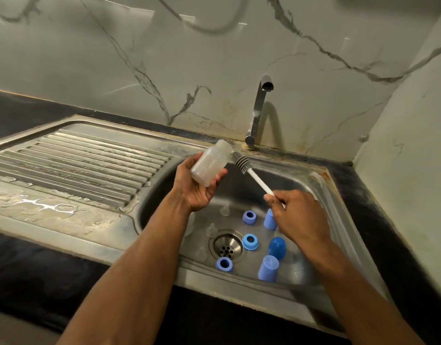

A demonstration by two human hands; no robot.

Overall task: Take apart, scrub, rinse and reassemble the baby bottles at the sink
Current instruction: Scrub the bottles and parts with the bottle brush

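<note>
Head view looks down on a steel sink (321, 185), where the left hand (197, 188) holds a clear bottle body (210, 163) tilted, its open neck aimed up and to the far right. Its fingers (220, 173) curl under the base while the thumb presses the far-left side, so the bottle lies across the palm above the basin. The right hand (295, 212) pinches the white handle of a bottle brush (241, 163) near its end, fingers closed narrow on it; the bristle head sits just beside the bottle's mouth, apparently touching the rim and not yet inside.

Likely the brush is about to enter, and a poor angle could catch the bristles on the rim and twist the wet bottle out of the palm. Held so far from the head, the brush may also wobble.

Below lie 3 blue collars (249, 241), 3 blue caps (268, 268) and several clear teats (224, 210) around the drain (226, 247); a dropped bottle would land among them.
</note>
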